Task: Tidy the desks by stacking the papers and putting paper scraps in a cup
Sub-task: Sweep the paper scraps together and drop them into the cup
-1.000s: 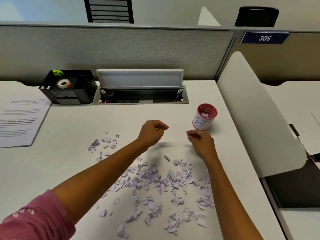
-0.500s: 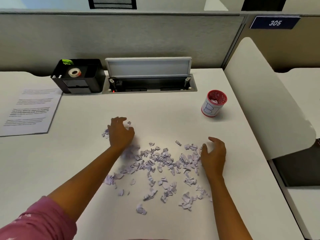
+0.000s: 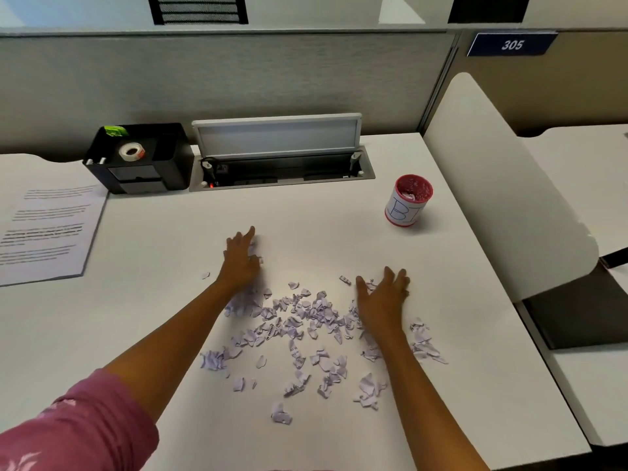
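Lilac paper scraps (image 3: 306,321) strewn across the white surface (image 3: 170,317), left hand (image 3: 239,263) and right hand (image 3: 382,295) laid flat with fingers spread on the pile's far edges, nothing gripped, red-rimmed cup (image 3: 407,202) standing well apart beyond the right hand, printed papers (image 3: 47,232) at far left.

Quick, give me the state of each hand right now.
Left hand: open, fingers spread flat on the paper scraps, holding nothing.
Right hand: open, fingers spread flat on the scraps, holding nothing.

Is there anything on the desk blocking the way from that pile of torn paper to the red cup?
Nothing visible does. Bare desk lies between the paper scraps and the red cup, whose mouth is open.
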